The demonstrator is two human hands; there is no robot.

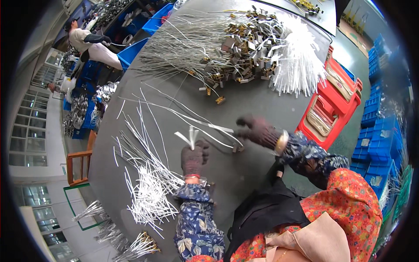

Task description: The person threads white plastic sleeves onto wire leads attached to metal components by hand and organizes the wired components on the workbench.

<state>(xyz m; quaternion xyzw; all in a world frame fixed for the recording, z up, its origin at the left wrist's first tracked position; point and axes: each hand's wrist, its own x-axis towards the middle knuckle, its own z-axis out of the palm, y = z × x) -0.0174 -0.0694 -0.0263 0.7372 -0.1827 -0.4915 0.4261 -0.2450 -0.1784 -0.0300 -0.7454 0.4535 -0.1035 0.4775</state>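
Both hands wear dark maroon gloves. My left hand [194, 158] is closed, with a small fan of short white flat strips [190, 139] sticking up out of its fingers. My right hand [258, 131] is smeared by motion, so whether its fingers grip anything is unclear. Just left of it, thin white wires [192, 117] stretch across the dark table toward the far left. A small metal connector [238, 147] ends one of them, below my right hand. Another white flat strip [223, 129] lies along these wires beside my right fingertips.
A large heap of wires with metal connectors [248, 48] covers the table's far side. Beside it lie bundled white strips [297, 61]. More white-ended wires [150, 192] lie left of my left arm. A red stool [334, 102] and blue crates [371, 144] stand right. Another person [89, 46] works far left.
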